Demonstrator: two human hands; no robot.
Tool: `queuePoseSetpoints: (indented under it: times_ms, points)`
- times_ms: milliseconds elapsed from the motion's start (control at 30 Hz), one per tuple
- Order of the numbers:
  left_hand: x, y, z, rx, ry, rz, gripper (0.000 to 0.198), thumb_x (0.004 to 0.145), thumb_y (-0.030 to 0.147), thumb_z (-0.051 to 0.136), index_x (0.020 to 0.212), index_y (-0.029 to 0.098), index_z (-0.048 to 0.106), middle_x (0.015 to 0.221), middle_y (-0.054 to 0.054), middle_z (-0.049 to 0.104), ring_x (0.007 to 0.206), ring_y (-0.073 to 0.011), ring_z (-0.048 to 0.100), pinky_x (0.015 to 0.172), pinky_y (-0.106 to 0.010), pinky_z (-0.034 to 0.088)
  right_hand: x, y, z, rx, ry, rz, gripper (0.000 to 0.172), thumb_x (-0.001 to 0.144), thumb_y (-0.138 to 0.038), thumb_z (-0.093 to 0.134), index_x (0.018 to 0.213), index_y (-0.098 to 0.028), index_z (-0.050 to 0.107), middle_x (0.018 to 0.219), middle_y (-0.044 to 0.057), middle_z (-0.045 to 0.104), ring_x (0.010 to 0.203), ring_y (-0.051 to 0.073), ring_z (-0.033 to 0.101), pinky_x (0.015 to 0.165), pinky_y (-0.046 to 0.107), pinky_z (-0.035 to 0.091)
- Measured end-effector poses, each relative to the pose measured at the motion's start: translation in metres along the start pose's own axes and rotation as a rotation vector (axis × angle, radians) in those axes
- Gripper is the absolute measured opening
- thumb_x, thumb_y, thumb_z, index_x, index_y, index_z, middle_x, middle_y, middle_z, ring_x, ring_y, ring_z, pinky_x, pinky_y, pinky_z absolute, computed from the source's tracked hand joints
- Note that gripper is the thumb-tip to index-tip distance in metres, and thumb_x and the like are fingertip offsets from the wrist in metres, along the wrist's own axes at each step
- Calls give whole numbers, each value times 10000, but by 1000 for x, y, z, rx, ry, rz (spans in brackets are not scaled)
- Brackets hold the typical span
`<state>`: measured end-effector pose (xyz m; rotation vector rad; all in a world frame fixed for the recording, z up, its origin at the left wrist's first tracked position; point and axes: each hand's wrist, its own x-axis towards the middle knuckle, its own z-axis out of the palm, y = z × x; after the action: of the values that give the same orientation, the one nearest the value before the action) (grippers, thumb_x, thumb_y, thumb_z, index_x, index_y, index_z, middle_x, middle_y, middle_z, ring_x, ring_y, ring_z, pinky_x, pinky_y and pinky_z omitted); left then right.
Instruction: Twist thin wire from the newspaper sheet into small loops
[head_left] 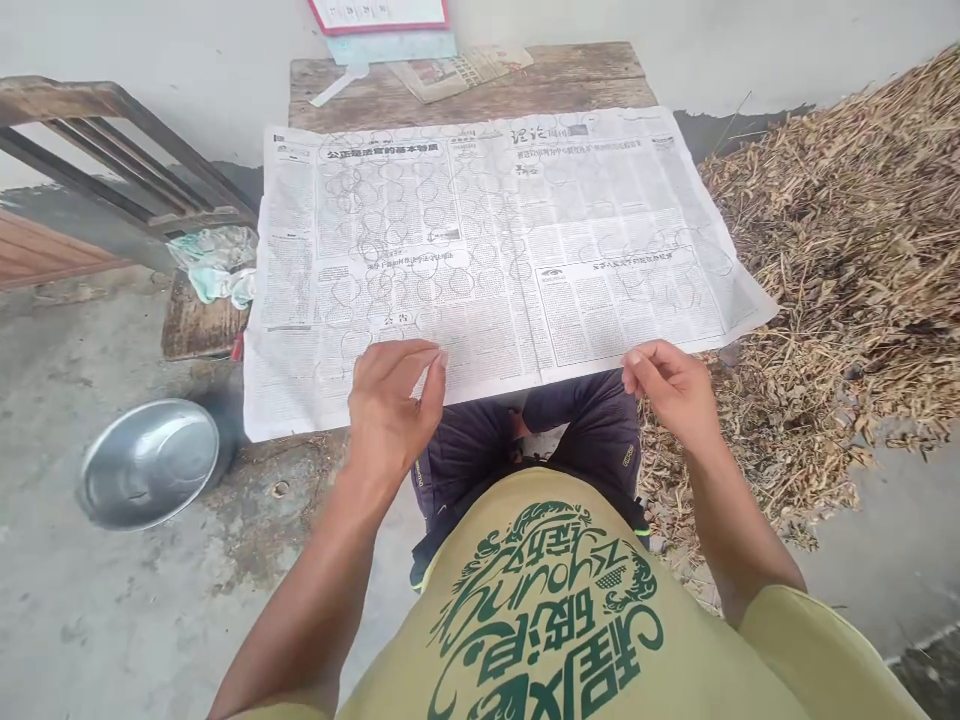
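A wide newspaper sheet (487, 290) lies spread over a wooden table and overhangs its near side. Ring-shaped pen marks cover much of its print. Over the sheet's near part is my left hand (394, 405), closed, thumb and index fingertips drawn together. Whether anything is between those fingertips cannot be made out. At the near edge, right of the centre fold, my right hand (671, 390) is closed with its fingertips pinching the paper's margin. Its lower fingers curl in towards the palm.
Behind the sheet, the wooden tabletop (577, 75) bears a folded newspaper piece (457, 72) and a red-edged printed sheet (379, 14). To the left stand a wooden chair (199, 325) with cloths (214, 265) and a metal basin (150, 465). Dry stalks (840, 220) are heaped at right.
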<state>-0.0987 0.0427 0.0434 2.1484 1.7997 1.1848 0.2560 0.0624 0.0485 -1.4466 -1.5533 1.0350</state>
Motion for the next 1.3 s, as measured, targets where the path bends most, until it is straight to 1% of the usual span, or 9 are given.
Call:
queuePoseSetpoints:
  times_ms: [100,233,467,667,767,933,1067,1167,1300]
  points:
    - [-17,18,-1,-48,66,-7,127,1046,260,684,1033,246,809,1070,-94,835,1017,-283,753,981,-478,574,23,3,-29,-363,145,-165,202,1052,-400,659,938,-238,697,866,52,729,739,208,631,701,365,513]
    - [-32,34,4,-99,22,-7,122,1041,237,693,1019,247,812,1048,-82,839,964,-264,768,910,-445,609,62,11,-49,-626,87,-239,122,1040,-248,593,980,-218,695,969,91,730,850,246,659,743,393,510]
    - [-41,37,7,-116,-7,-17,119,1039,197,698,1021,229,811,1045,-78,833,961,-245,780,917,-412,625,115,31,-35,-933,-50,-194,87,1004,-229,605,947,-197,661,1064,148,681,894,286,618,783,440,519]
    - [-45,34,3,-108,-16,-19,118,1037,190,701,1031,234,810,1045,-74,833,961,-244,783,920,-412,631,115,34,-31,-1030,-51,-243,153,1020,-191,524,885,-198,596,971,144,657,868,283,586,756,429,489]
    - [-45,35,4,-112,-23,-30,124,1042,212,694,1028,239,814,1049,-76,836,959,-249,786,920,-420,635,104,31,-37,-971,-3,-244,100,997,-185,563,903,-209,585,1005,142,671,861,274,596,745,419,478]
    - [-44,42,10,-144,-34,-52,151,1049,252,682,997,251,823,1028,-76,842,940,-257,788,911,-432,645,85,17,-48,-768,204,-278,83,989,-176,574,930,-226,602,1005,104,698,854,244,627,764,397,498]
    - [-42,53,14,-200,-67,-80,157,1052,264,678,1011,255,829,1042,-74,841,948,-251,786,918,-421,644,69,4,-44,-437,315,-244,58,997,-242,621,948,-231,650,946,60,732,735,191,625,708,372,513]
    - [-40,61,19,-316,-122,-173,155,1057,305,686,1039,250,830,1067,-75,837,991,-248,783,942,-417,633,55,-6,-31,-75,263,-186,143,1034,-360,644,969,-236,667,886,54,735,687,177,629,623,349,510]
    - [-30,68,31,-618,-250,-488,234,1043,438,717,1127,254,834,1083,-72,849,947,-227,775,875,-382,646,36,-18,-7,272,100,-87,275,1007,-502,718,925,-249,650,892,52,723,651,164,624,542,333,503]
